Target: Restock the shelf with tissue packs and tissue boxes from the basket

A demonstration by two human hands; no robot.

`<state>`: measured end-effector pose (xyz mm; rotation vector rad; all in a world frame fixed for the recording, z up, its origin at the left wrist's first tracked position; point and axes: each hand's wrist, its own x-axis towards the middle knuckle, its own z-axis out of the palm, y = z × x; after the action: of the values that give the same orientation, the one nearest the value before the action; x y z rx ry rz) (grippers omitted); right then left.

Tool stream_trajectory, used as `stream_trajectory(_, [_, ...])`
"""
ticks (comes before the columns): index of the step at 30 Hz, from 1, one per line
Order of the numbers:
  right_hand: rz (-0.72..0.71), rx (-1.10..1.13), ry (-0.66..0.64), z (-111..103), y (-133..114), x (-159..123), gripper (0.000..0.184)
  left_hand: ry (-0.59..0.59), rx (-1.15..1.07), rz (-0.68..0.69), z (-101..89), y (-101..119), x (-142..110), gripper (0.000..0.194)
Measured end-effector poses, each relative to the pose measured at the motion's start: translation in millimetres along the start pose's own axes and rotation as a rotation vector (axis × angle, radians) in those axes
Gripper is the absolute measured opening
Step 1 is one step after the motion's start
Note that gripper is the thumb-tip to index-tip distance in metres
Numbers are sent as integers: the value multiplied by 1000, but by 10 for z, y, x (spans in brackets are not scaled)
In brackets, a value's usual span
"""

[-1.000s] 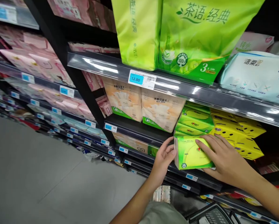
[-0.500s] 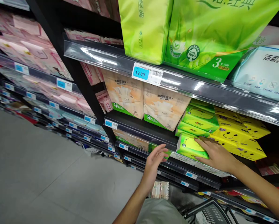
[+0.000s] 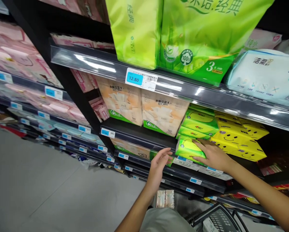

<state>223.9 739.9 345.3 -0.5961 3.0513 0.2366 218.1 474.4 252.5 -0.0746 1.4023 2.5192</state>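
Observation:
My right hand [image 3: 210, 154] grips a green-and-yellow tissue pack [image 3: 186, 147] at the front of the middle shelf, with fingers over its top and the thumb against its lower front. Behind this pack stand more green tissue packs [image 3: 200, 120] in a stack. My left hand [image 3: 159, 161] is empty, its fingers loosely curved and apart, just left of the pack and not touching it. Yellow tissue packs with smiling faces [image 3: 233, 137] are stacked to the right, close to my right hand.
Beige tissue bundles [image 3: 165, 112] stand left of the green stack. The upper shelf edge [image 3: 183, 88] juts out over the middle shelf, carrying large green bags [image 3: 197, 42] and a pale blue pack [image 3: 265, 77]. A black shopping basket [image 3: 214, 217] is low at the front.
The green pack has gone from between both hands, in front of the shelf, back onto the shelf front under my right hand. My left hand has let go and moved left.

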Motion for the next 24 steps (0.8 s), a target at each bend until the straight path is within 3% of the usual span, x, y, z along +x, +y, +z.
stream_trajectory(8, [-32,13,142,-23,-109,-202,62,-56,47,21,124,35,-29,50])
stream_trajectory(14, [-104,-120,394,-630,67,-540,61,26,61,19,-7,54,-113,54])
stream_trajectory(18, [117,-122,372,-953,414,-424,64,55,64,14,-78,66,-165,54])
stream_trajectory(22, [416,4,253,-1051,782,-42,73,29,91,-23,-110,43,-218,54])
stream_trajectory(24, [479,119,266,-1074,863,171,73,37,86,-26,-129,8,-239,54])
